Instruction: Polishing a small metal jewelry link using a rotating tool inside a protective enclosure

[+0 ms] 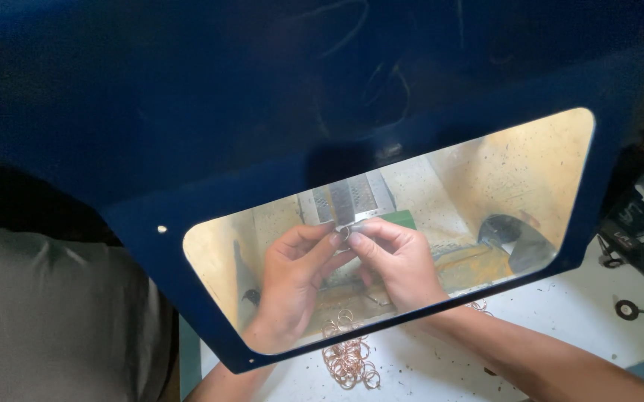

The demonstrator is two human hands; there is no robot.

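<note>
left hand (292, 279) + right hand (400, 260) pinch small metal ring (344, 232) | copper rings (348, 357) heaped

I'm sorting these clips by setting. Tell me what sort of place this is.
Probably a small metal workshop: a blue guard with a window, copper rings heaped on a chip-strewn bench, and both hands working at a machine clamp.

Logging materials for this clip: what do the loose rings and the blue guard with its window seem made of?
Rings: likely copper wire, reddish and shiny. Blue guard: probably painted sheet metal, glossy with scratches. Its window: clear plastic, seemingly; both hands show through it.
</note>
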